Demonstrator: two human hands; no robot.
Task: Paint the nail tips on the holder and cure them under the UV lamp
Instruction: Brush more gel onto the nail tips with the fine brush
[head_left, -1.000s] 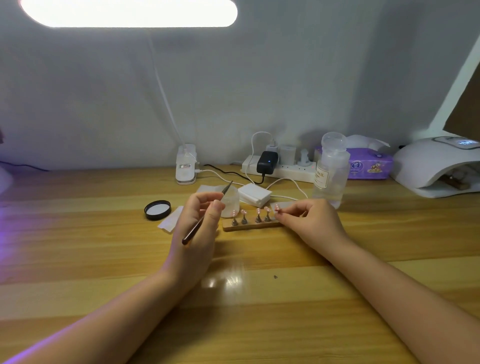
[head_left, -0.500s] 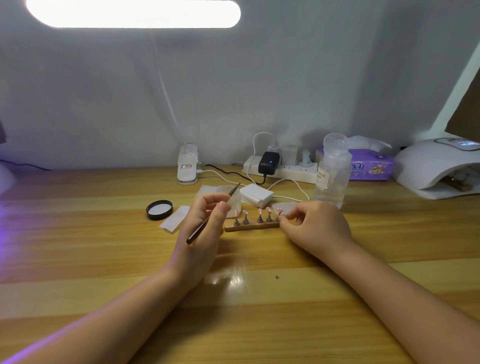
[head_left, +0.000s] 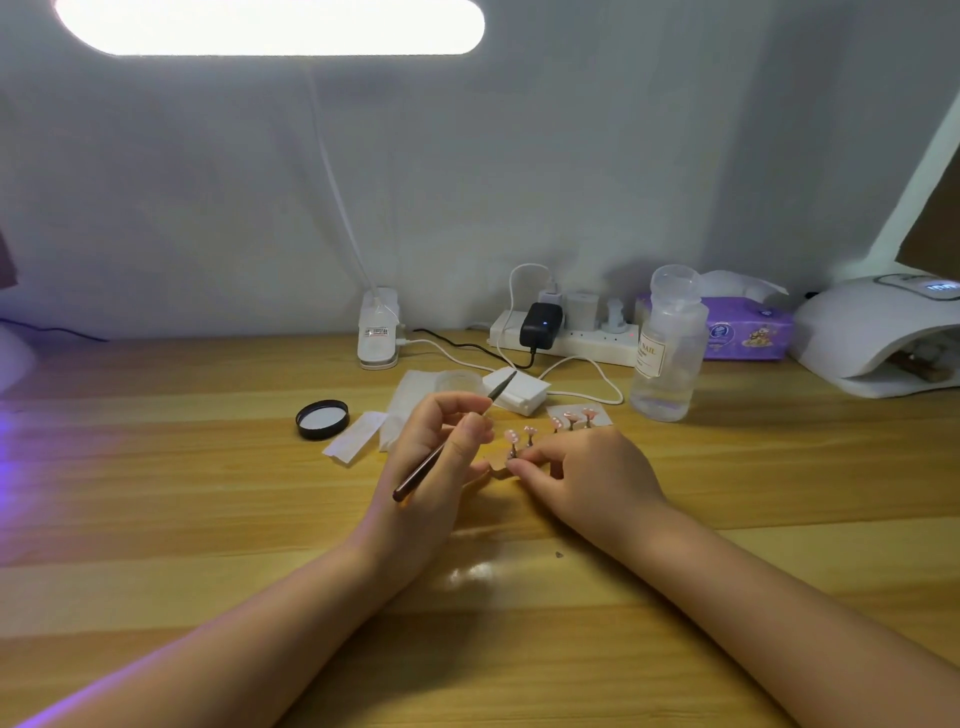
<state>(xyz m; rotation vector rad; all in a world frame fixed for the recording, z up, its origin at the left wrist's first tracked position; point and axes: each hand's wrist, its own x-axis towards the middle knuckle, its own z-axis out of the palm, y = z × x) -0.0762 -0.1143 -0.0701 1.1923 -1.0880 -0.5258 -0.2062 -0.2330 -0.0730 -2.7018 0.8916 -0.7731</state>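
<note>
Left hand (head_left: 434, 467) has the thumb and fingertips pinched around a thin nail brush (head_left: 453, 437), dark handle slanting down over the palm and the pointed tip aimed up and away toward the back edge of the desk. Right hand (head_left: 582, 480) is curled, with its thumb and forefinger pinching the near end of the wooden nail tip holder (head_left: 500, 464). Most of the holder is hidden behind that hand, and it looks tilted so the row runs away from the person. Five pink nail tips (head_left: 530, 430) stand on little stems along it, two close to the fingers and three further back, past the knuckles.

All of that sits around the middle of the wooden desk (head_left: 208, 519). Just left of the left hand there's a black jar lid (head_left: 322, 419) lying flat next to some white wipes (head_left: 358, 441). Behind the hands is a small white box (head_left: 517, 389) with a cable, then a clear pump bottle (head_left: 669, 345) off to the right. Along the back edge: the desk lamp's base (head_left: 378, 332), a white power strip (head_left: 566, 340) with a black adapter plugged in, and a purple tissue pack (head_left: 748, 330). The white UV lamp (head_left: 878, 327) is at the back right corner, well apart from the holder.
</note>
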